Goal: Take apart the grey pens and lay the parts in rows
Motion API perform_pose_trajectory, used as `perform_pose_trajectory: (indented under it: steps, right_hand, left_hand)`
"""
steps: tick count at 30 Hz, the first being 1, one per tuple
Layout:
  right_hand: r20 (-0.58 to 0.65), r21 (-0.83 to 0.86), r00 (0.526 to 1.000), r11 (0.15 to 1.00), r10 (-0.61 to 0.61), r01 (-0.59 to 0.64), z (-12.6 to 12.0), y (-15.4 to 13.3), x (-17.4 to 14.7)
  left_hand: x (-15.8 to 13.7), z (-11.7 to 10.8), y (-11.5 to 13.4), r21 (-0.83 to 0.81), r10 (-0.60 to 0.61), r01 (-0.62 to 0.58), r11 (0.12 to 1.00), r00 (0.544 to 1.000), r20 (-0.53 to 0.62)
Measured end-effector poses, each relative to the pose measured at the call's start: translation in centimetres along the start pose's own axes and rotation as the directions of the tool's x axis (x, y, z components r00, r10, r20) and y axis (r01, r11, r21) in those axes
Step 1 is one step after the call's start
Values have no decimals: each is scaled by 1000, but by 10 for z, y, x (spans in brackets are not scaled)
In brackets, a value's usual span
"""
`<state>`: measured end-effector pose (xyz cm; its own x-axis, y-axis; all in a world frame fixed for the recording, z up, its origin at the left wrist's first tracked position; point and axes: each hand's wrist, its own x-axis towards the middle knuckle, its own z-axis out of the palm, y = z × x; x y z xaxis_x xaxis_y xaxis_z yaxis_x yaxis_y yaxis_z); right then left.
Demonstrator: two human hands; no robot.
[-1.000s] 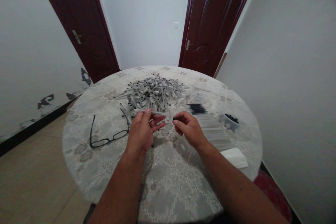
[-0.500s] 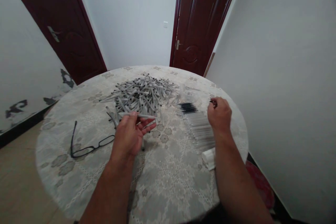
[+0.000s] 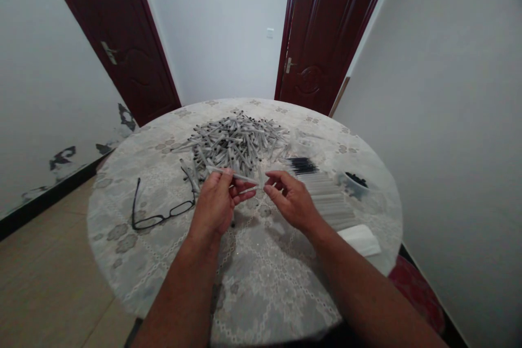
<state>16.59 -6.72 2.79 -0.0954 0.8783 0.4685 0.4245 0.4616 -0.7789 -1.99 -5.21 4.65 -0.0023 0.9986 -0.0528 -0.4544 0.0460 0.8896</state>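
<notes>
In my left hand [image 3: 218,196] is a slim, pale pen [image 3: 244,178], gripped between thumb and fingers and pointing right. My right hand [image 3: 289,198] is at the pen's right end, thumb and forefinger curled toward each other. Whatever small part sits between those fingertips is too small to make out. Behind the hands spreads a large heap of grey pens [image 3: 236,138] with dark ends. To the right of my right hand lies a neat row of thin translucent sticks [image 3: 330,198] with black ends [image 3: 302,166], partly behind my right forearm.
A small bowl [image 3: 359,187] of little black pieces stands at the right. Black-framed glasses [image 3: 163,217] lie left of my left hand. A white folded item [image 3: 361,239] rests by my right forearm. A patterned cloth covers the round table [image 3: 261,277]; clear plastic [image 3: 305,141] lies behind.
My right hand has come left from beside the bowl to the pen's end, uncovering the bowl. My left hand still holds the pen. The view has shifted slightly left.
</notes>
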Motion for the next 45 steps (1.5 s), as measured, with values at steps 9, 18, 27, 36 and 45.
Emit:
perform_pose_trajectory:
  steps: [9,18,27,36,45]
  right_hand:
    - [-36,32,999,999,35,-33,21,-2,-8]
    - [-160,-20,987,1000,17,-21,18,-7,-9]
    - [-132,-150,989,987,-73,53,12,1,-3]
    - [-76,-141,964,960,-255,243,12,-4,-7]
    - [-193,215,959,945,-207,248,22,-14,-14]
  left_hand:
    - [2,0,0,60,33,-32,998,999,-9]
    - [5,-1,4,11,96,-96,995,987,-132]
    - [4,-1,11,-33,241,-255,966,943,-230]
    - [6,-3,11,-103,252,-283,954,937,-242]
    - [5,2,4,-343,-15,-40,939,988,-157]
